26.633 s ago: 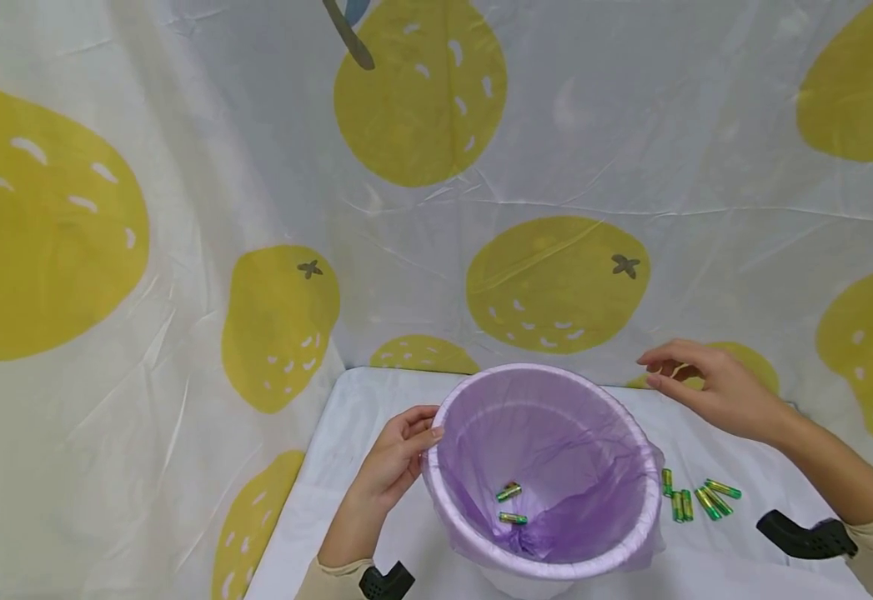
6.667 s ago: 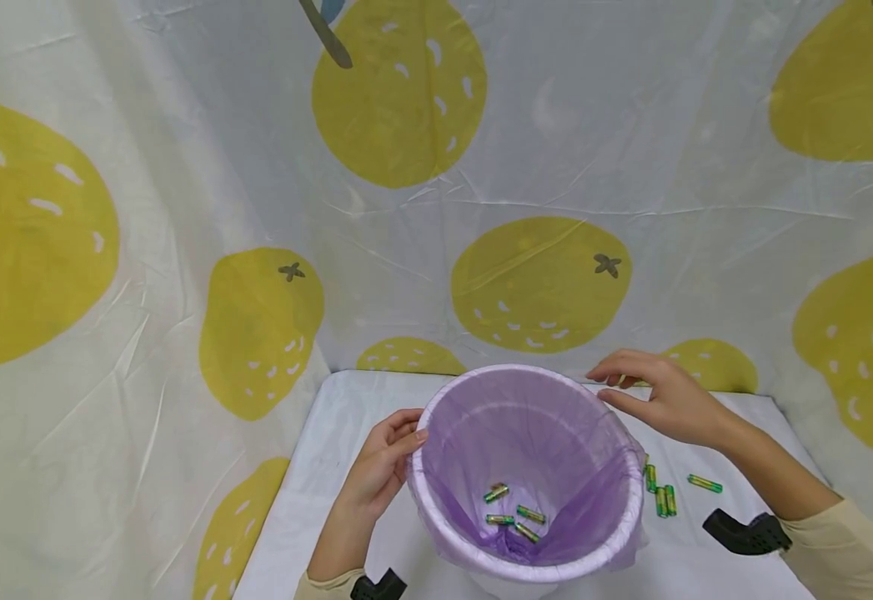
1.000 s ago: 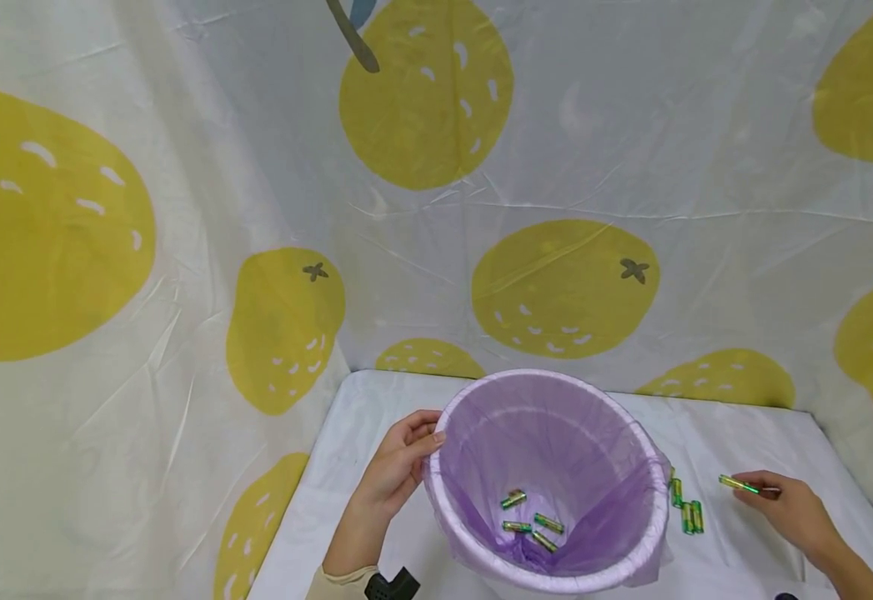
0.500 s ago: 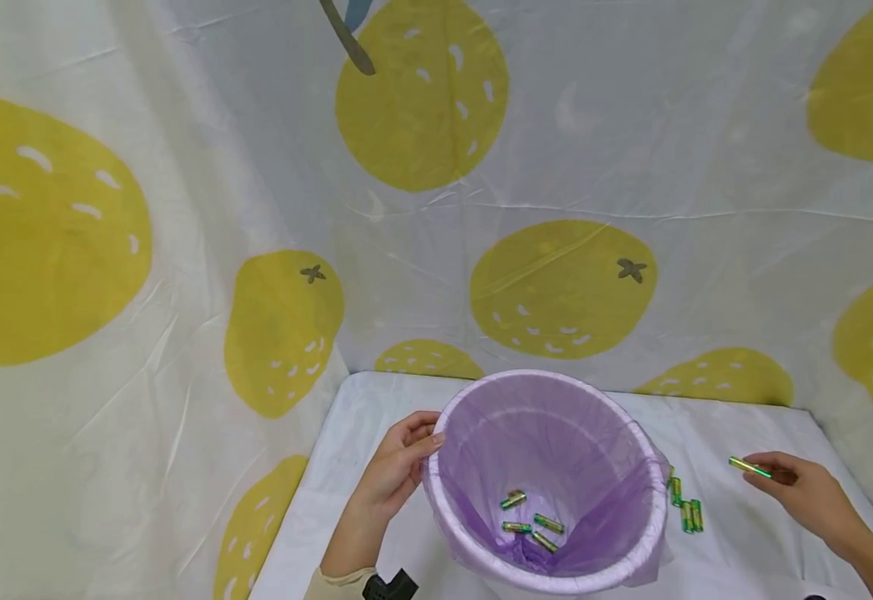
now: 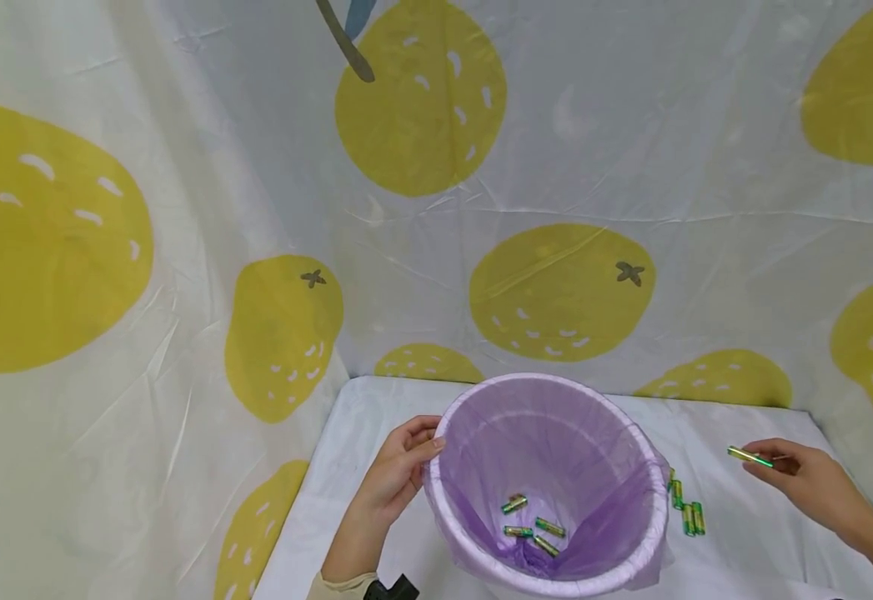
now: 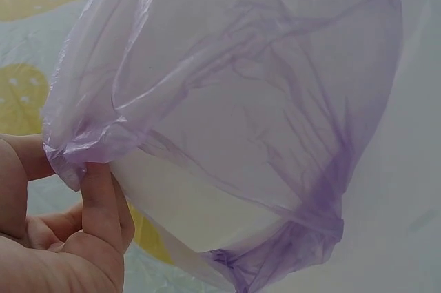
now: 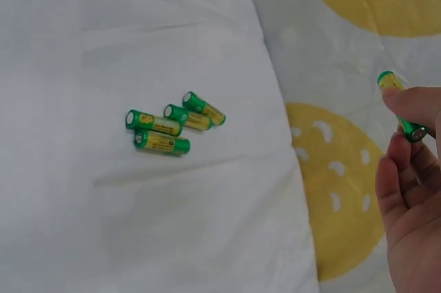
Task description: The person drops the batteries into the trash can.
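My left hand (image 5: 398, 471) grips the left rim of a trash bin (image 5: 436, 508) lined with a purple plastic bag (image 5: 549, 425). In the left wrist view its fingers hold the bag's folded edge (image 6: 96, 145). Several green-and-yellow batteries (image 5: 516, 531) lie at the bottom inside the bag. To the right of the bin, my right hand (image 5: 811, 483) pinches a battery (image 5: 750, 456) between thumb and fingers, raised above the table. In the right wrist view the thumb crosses the middle of that battery (image 7: 414, 131), leaving both ends showing.
Several more batteries (image 7: 162, 143) lie close together on the white-covered table (image 5: 751, 542), just right of the bin; in the head view the bin's edge partly hides one. A curtain with yellow fruit prints (image 5: 564, 292) hangs behind and to the left.
Over the last second my right hand has risen slightly with the battery. Compared with the oldest frame, more batteries lie in the bin and fewer on the table. The left hand keeps its grip.
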Tool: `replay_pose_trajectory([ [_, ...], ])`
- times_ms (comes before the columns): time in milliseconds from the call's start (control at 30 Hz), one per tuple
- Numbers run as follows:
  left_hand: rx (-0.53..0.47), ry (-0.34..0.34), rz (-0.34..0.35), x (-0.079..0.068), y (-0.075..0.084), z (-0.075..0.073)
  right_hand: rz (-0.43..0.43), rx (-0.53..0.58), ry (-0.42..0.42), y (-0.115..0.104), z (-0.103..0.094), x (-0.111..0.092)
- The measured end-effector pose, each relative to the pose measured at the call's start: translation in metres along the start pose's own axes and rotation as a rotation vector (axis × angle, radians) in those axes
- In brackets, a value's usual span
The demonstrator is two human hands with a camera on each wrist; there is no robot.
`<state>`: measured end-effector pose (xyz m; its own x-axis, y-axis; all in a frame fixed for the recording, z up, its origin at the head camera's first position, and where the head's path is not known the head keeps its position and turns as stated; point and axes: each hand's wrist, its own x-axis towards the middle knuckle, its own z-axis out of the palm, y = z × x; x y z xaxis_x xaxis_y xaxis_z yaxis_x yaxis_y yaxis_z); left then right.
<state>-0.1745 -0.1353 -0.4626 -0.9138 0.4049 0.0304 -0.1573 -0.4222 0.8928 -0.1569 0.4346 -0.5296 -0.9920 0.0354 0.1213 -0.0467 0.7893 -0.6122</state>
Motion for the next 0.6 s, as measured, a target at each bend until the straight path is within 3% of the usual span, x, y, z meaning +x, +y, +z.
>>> replay_pose_trajectory([
  [600, 0.019, 0.001, -0.019, 0.000, -0.001, -0.001, -0.124, 0.007, 0.034, -0.055, -0.027, -0.005],
])
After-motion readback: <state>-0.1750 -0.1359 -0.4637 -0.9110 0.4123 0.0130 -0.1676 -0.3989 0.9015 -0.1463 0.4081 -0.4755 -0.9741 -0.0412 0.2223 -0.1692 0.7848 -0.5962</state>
